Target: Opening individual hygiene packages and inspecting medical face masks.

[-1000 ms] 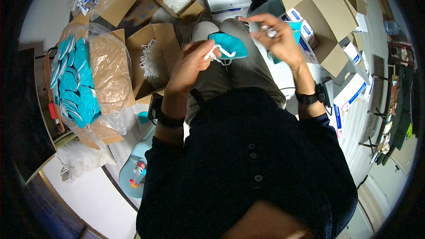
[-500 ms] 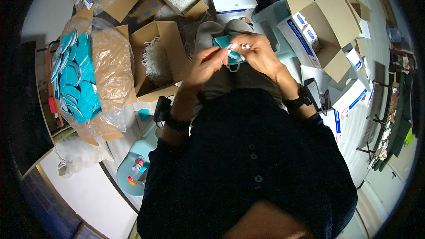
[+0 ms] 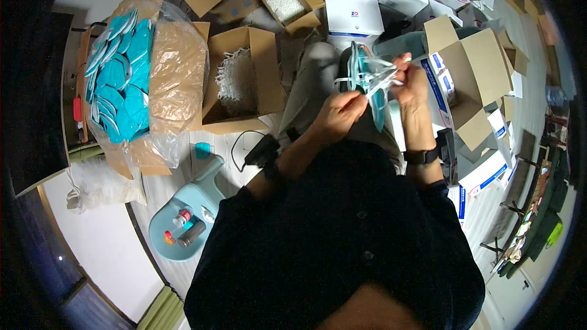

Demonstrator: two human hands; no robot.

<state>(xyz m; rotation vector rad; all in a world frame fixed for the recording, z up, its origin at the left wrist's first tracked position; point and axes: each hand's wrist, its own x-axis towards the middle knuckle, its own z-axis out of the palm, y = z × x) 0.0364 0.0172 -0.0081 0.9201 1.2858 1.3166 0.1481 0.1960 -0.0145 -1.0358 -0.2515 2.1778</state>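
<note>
Over my lap is a small stack of teal face masks (image 3: 380, 116), held edge-on, with white ear loops (image 3: 382, 76) spreading from it. My right hand (image 3: 414, 88) is closed on the bunched loops at the stack's right side. On the near left side, my left hand (image 3: 340, 113) pinches at the stack's edge where the loops hang. Its fingertips partly cover what they grip. A large pile of similar teal masks (image 3: 125, 76) lies in a plastic-lined carton at the left, away from both hands.
Beside my left leg stands an open carton (image 3: 268, 73) of white loops; a smaller one (image 3: 285, 5) sits behind it. White boxes (image 3: 354, 17) crowd the far side. At right is a large open carton (image 3: 477, 64). A light-blue stool (image 3: 160, 226) with bottles stands at the lower left.
My hands have moved apart and slightly right; the right hand now draws out a bunch of loops. The masks have turned edge-on. The whole view has shifted.
</note>
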